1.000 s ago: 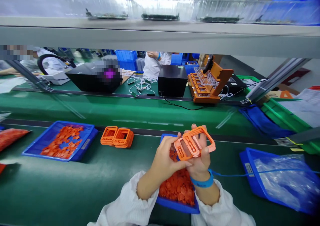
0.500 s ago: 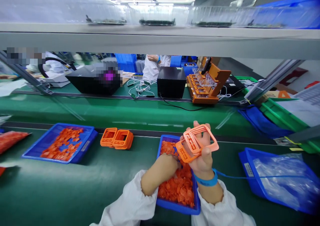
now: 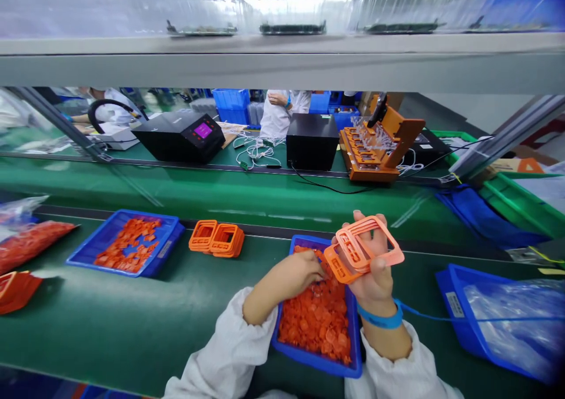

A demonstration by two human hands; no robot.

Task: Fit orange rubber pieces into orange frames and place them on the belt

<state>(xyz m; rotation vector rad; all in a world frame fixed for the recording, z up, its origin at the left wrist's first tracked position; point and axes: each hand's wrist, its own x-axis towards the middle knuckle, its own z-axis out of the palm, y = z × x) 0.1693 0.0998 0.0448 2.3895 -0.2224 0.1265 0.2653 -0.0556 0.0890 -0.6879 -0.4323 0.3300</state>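
My right hand [image 3: 373, 269], a blue band [image 3: 382, 316] round its wrist, is closed on several flat orange plastic frames [image 3: 366, 243], each with a large window and a slotted end. They fan out over the palm, the lowest turned a different way. My left hand [image 3: 298, 275] reaches over a blue bin [image 3: 300, 355] heaped with small orange plastic pieces [image 3: 315, 322]. Its fingers are curled together, tips down at the pieces near the bin's far end; whatever they pinch is hidden.
Stacked orange frames [image 3: 216, 238] stand left of the bin, beyond them another blue bin [image 3: 170, 234] with orange pieces. Right is a blue bin [image 3: 459, 328] of clear plastic bags. A shelf [image 3: 282, 72] crosses above; behind are black boxes [image 3: 311, 143], an orange fixture [image 3: 375, 152] and a person [image 3: 285, 113].
My left hand has lifted slightly, and its fingers show more over the pieces. My right hand keeps the frames with little change. The whole view has shifted, so things sit farther right.
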